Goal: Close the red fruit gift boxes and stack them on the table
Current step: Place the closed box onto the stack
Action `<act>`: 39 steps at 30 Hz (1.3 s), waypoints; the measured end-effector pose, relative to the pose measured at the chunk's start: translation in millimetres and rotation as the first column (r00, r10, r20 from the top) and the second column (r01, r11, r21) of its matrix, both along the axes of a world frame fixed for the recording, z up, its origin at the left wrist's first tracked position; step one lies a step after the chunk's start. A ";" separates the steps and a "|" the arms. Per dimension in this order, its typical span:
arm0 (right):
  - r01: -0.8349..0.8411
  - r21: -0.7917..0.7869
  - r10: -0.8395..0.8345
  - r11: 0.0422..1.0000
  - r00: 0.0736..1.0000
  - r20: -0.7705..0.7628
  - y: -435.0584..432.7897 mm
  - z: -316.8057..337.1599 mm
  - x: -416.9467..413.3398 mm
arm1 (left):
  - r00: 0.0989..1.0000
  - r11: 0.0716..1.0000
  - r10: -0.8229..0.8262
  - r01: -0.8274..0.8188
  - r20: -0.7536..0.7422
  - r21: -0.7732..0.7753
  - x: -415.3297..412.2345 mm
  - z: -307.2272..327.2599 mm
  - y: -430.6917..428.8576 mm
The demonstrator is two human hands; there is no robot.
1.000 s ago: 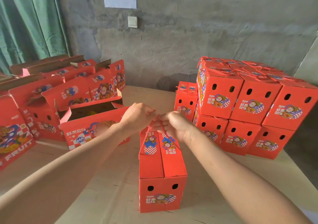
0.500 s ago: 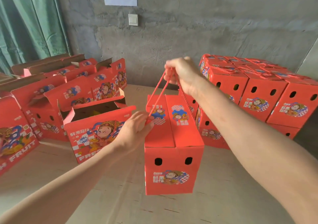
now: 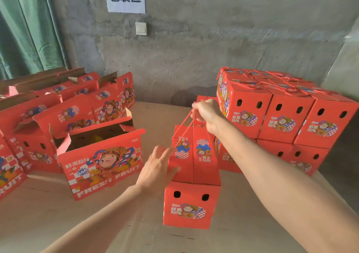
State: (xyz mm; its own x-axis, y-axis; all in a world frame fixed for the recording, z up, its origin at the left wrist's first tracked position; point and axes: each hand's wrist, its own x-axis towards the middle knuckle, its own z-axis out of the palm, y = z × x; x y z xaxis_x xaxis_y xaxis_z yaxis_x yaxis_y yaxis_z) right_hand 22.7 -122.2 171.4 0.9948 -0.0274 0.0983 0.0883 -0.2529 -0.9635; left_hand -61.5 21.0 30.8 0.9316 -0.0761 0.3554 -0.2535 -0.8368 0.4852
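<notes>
Beside the stack [image 3: 283,116], right hand [image 3: 208,114] clenches rope [image 3: 184,123], left hand [image 3: 157,170] rests flat-fingered on box [image 3: 191,208]; a swing could clip the stack

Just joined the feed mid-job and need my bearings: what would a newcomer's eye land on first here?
Centre frame, the right hand grips the rope handle of a closed red box, while the left hand touches its left side with straight fingers. To the right stands a two-layer stack of closed boxes; to the left, an open box sits on the table.
</notes>
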 end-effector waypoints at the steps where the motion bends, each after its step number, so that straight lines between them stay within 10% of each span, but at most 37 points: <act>1: 0.014 -0.026 -0.014 1.000 1.000 0.006 -3.3 -7.3 3.8 | 0.998 0.999 -0.051 0.050 -0.025 -0.008 -1.6 -9.2 -1.3; 5: -0.046 -0.339 0.073 0.940 0.995 0.068 -14.0 -39.9 2.6 | 0.975 0.988 -0.153 0.151 -0.165 -0.025 1.6 -36.4 1.7; 10: -0.074 -0.851 0.256 0.520 0.964 0.073 -29.5 -82.1 -18.2 | 0.960 0.979 -0.193 0.201 -0.203 0.016 10.8 -41.7 13.9; 14: -0.415 -0.843 0.351 0.343 0.889 -0.295 -47.0 -133.1 -39.3 | 0.955 0.961 -0.263 0.272 -0.138 0.045 14.3 -41.4 25.9; 18: -0.322 -0.941 0.525 0.107 0.822 -0.222 -64.8 -177.3 -47.1 | 0.941 0.925 -0.331 0.339 -0.074 0.173 14.0 -37.6 27.5; 23: -0.192 -0.971 0.509 0.145 0.856 -0.093 -66.6 -183.7 -29.5 | 0.969 0.908 -0.235 0.192 0.074 0.373 28.8 -30.6 9.3; 28: -0.019 -0.941 0.237 0.339 0.969 0.066 -23.3 -197.0 -9.1 | 0.988 0.979 0.116 -0.096 -0.102 0.177 66.4 -39.9 -31.6; 33: -0.070 -0.955 0.200 0.287 0.980 -0.011 -20.2 -217.5 16.4 | 0.991 0.960 -0.135 0.136 -0.022 0.246 73.3 -74.1 -17.8; 39: -0.033 -0.950 0.180 0.309 0.983 0.024 -38.1 -210.4 68.0 | 0.969 0.836 0.004 0.131 -0.245 0.532 114.5 -73.6 -40.5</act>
State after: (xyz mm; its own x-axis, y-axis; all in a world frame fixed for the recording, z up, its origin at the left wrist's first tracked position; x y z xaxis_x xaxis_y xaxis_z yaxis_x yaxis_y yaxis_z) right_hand 90.8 -160.3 -39.0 0.9615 0.2626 0.0806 0.2675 -0.9619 -0.0564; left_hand 53.0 -19.5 -42.8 0.9667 -0.2550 0.0191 -0.2552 -0.9668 0.0098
